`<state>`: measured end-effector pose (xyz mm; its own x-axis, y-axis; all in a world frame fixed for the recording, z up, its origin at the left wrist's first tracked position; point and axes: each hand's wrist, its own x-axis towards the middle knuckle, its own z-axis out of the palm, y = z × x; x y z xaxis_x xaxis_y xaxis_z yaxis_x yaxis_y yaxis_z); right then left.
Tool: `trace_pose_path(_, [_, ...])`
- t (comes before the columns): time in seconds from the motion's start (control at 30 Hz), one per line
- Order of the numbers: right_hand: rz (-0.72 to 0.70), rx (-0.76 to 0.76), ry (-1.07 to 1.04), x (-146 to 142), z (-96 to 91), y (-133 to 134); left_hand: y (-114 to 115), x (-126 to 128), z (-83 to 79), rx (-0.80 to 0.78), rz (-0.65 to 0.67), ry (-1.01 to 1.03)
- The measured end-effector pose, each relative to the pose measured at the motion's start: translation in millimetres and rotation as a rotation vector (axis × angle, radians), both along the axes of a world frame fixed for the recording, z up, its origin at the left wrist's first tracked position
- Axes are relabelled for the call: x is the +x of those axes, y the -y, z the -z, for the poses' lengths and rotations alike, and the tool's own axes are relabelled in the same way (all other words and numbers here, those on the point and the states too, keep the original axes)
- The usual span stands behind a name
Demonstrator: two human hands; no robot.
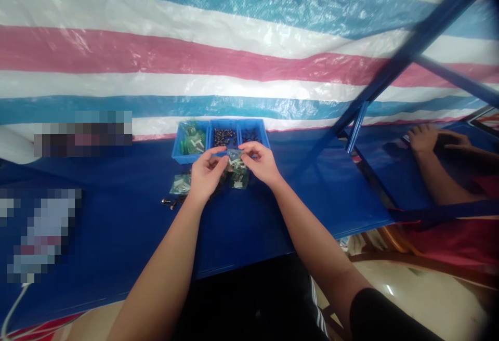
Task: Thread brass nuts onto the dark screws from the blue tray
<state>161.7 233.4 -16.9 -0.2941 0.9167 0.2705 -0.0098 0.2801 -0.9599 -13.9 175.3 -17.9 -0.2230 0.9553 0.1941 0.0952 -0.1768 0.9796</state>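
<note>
Both my hands meet over the blue table [117, 226], pinching a small clear plastic bag [236, 160] with green and white parts inside. My left hand [206, 173] grips the bag's left edge with thumb and fingers closed. My right hand [260, 161] pinches its right edge. More small filled bags lie under and beside my hands, one of them [180, 184] to the left. A few small dark screws [168, 202] lie loose on the table near my left wrist.
Three blue bins [220, 139] stand behind my hands: the left one holds green-white bags, the other two small dark parts. Another person's hand [423, 138] rests on the neighbouring table at right. A blue metal frame [393, 65] slants overhead. A striped tarp hangs behind.
</note>
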Motion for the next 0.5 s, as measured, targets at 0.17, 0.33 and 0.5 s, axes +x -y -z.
trace_pose_path(0.17, [-0.007,-0.071,-0.058,-0.9,-0.1,0.1,-1.7,0.1,1.0,-0.014,-0.015,-0.005])
trace_pose_path(0.33, [0.001,-0.194,-0.138,-1.5,-5.1,1.0,-3.7,-1.6,3.8,-0.010,-0.097,0.025])
trace_pose_path(0.5, [0.007,-0.255,-0.121,-1.4,-6.4,1.2,-6.6,-2.8,5.4,-0.016,-0.158,0.074])
